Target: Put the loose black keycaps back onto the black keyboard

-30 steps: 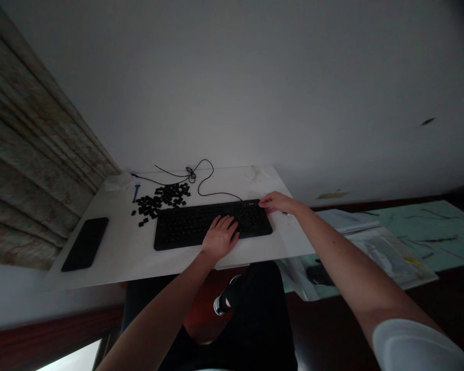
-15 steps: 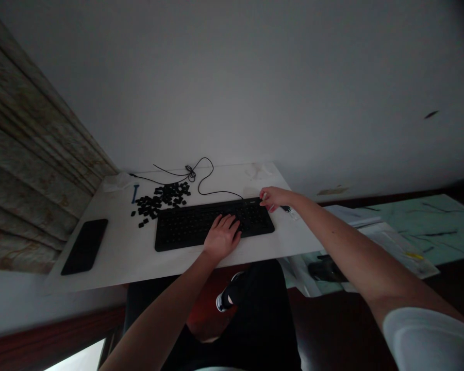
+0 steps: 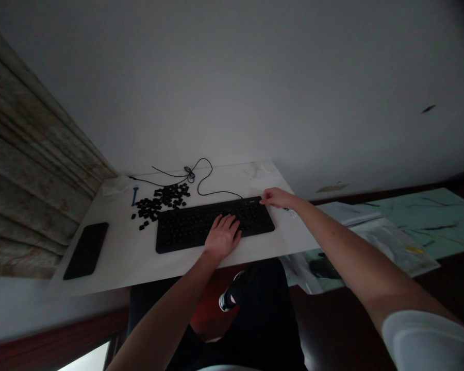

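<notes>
A black keyboard (image 3: 215, 224) lies on the white desk (image 3: 232, 178), its cable (image 3: 201, 181) looping away behind it. My left hand (image 3: 223, 237) rests on the keys at the keyboard's near middle, fingers spread, holding nothing. My right hand (image 3: 278, 198) reaches the keyboard's far right corner, fingertips at its edge, with nothing visible in it. A small item (image 3: 292, 212) lies on the desk just beneath my right wrist, partly hidden. A loose pile of black keycaps (image 3: 160, 203) sits left of the keyboard.
A slim blue tool (image 3: 134, 196) lies beside the keycaps. A black smartphone (image 3: 86, 251) sits near the left desk edge, and a crumpled white tissue (image 3: 115, 185) at the far left corner. A curtain (image 3: 27, 165) hangs on the left. Papers (image 3: 371, 242) lie on the floor at right.
My right hand has shifted slightly and its fingers lie flatter at the keyboard corner. The whole view has tilted a little. My left hand and the keyboard stay in place.
</notes>
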A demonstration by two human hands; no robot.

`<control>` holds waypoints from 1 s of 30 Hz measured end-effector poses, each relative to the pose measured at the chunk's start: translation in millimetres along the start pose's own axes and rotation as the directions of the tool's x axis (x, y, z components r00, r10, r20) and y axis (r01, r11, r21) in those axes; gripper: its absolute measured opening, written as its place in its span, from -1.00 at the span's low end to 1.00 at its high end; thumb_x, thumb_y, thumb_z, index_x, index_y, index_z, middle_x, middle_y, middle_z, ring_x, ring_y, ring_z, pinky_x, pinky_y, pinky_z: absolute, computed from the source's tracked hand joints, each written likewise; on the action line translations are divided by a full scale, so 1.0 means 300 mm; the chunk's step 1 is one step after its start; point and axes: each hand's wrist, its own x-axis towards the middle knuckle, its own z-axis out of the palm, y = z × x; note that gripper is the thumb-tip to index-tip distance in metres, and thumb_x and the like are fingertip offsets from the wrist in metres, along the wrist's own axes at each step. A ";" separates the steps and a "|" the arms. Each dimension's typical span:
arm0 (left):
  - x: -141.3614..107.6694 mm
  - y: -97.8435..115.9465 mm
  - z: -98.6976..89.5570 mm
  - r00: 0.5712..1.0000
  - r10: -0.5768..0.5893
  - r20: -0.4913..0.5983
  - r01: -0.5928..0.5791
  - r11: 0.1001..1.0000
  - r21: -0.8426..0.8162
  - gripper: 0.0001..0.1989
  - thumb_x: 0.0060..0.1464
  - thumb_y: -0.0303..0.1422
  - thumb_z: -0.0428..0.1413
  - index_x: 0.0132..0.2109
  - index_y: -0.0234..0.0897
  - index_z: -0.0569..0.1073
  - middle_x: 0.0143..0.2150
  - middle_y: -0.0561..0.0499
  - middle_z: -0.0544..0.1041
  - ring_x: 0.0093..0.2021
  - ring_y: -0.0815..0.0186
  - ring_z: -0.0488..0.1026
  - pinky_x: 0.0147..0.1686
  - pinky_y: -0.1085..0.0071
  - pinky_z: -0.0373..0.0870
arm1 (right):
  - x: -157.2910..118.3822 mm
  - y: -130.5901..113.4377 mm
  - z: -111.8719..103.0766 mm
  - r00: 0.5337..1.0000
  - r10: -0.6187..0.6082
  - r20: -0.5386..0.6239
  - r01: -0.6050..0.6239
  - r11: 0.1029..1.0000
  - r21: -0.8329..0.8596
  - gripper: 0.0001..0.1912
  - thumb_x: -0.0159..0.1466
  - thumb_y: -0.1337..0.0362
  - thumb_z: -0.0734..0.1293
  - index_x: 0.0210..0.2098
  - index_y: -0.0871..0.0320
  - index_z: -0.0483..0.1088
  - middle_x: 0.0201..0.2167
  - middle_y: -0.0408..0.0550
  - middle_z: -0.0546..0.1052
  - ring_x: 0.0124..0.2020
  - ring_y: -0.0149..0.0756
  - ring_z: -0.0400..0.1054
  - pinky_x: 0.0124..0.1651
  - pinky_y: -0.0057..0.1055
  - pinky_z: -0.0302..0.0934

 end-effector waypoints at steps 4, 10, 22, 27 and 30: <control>0.001 -0.004 -0.003 1.000 -0.008 -0.020 0.008 1.000 -0.011 -0.70 0.27 -0.31 0.00 0.09 -0.26 0.44 0.14 -0.15 0.48 0.18 0.13 0.37 0.26 0.06 0.22 | -0.107 -0.024 0.161 0.833 -0.096 -0.545 0.040 0.993 -0.114 -0.73 0.21 0.13 0.32 -0.52 0.08 0.22 -0.64 -0.19 0.32 -0.58 -0.38 0.16 -0.49 -0.43 -0.02; -0.019 -0.008 -0.021 0.995 -0.074 -0.062 0.069 0.995 -0.069 -0.72 0.17 -0.52 -0.01 -0.03 -0.22 0.46 0.00 -0.12 0.51 0.06 0.13 0.41 0.14 0.07 0.31 | -0.277 -0.145 0.547 0.791 -0.436 -0.429 0.246 0.869 -0.430 -0.86 0.30 0.32 0.20 -0.40 0.10 0.30 -0.47 -0.05 0.47 -0.40 -0.21 0.32 -0.30 -0.33 0.06; -0.111 -0.425 -0.277 0.843 -0.504 -0.188 0.531 0.836 0.140 -0.63 0.17 -0.38 0.02 0.12 -0.25 0.42 0.21 -0.24 0.35 0.21 -0.05 0.30 0.20 -0.03 0.22 | -0.287 -0.232 0.612 0.742 -0.566 -0.359 0.283 0.750 -0.598 -0.80 0.39 0.21 0.21 -0.28 0.13 0.40 -0.27 0.05 0.49 -0.18 -0.11 0.32 -0.11 -0.23 0.05; -0.119 -0.661 -0.349 0.812 -0.569 0.128 0.534 0.814 0.229 -0.58 0.24 -0.19 -0.03 0.18 -0.19 0.42 0.27 -0.18 0.34 0.25 -0.01 0.28 0.21 0.05 0.25 | -0.286 -0.235 0.617 0.734 -0.571 -0.368 0.283 0.749 -0.599 -0.77 0.40 0.20 0.20 -0.29 0.13 0.41 -0.27 0.05 0.50 -0.19 -0.11 0.31 -0.10 -0.22 0.05; -0.107 -0.727 -0.367 0.822 -0.521 0.228 0.479 0.850 0.219 -0.60 0.25 -0.22 -0.05 0.13 -0.24 0.47 0.22 -0.15 0.40 0.22 0.09 0.32 0.24 0.17 0.22 | -0.282 -0.233 0.616 0.729 -0.575 -0.372 0.284 0.748 -0.599 -0.76 0.41 0.20 0.19 -0.30 0.13 0.42 -0.28 0.05 0.50 -0.19 -0.11 0.31 -0.10 -0.22 0.06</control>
